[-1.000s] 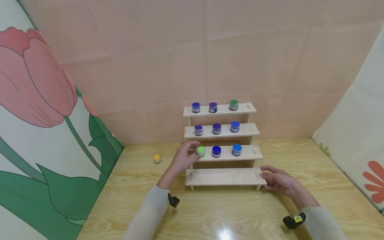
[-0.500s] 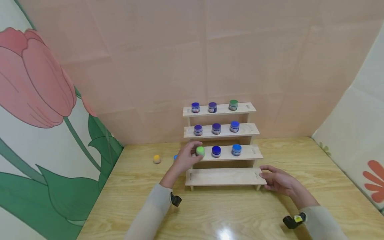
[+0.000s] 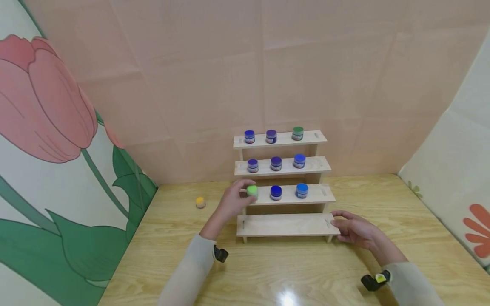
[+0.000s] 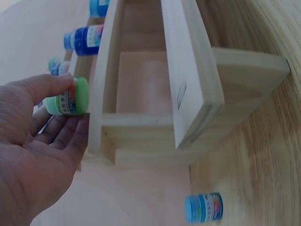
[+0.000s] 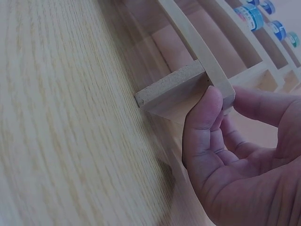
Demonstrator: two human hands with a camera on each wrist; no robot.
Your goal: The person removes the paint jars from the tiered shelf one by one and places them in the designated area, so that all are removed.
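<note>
My left hand (image 3: 232,199) pinches a small paint jar with a light green lid (image 3: 252,192) between thumb and fingers. The jar is at the left end of the second step from the bottom of a pale wooden stepped rack (image 3: 287,225). In the left wrist view the green jar (image 4: 70,97) lies right by the edge of that board. My right hand (image 3: 356,230) grips the right end of the lowest board, thumb and fingers on its corner, as the right wrist view shows too. No jars stand on that lowest board.
Dark blue (image 3: 276,193) and lighter blue (image 3: 302,191) jars share the green jar's step. Higher boards bear several blue and purple jars and a green-lidded one (image 3: 297,133). A yellow-lidded jar (image 3: 200,202) stands on the table left; a blue jar (image 4: 203,207) is beside the rack.
My left hand and the green-lidded jar have shifted slightly left. The blue jar glimpsed behind that hand half a second ago is hidden now in the head view. My right hand stays put.
</note>
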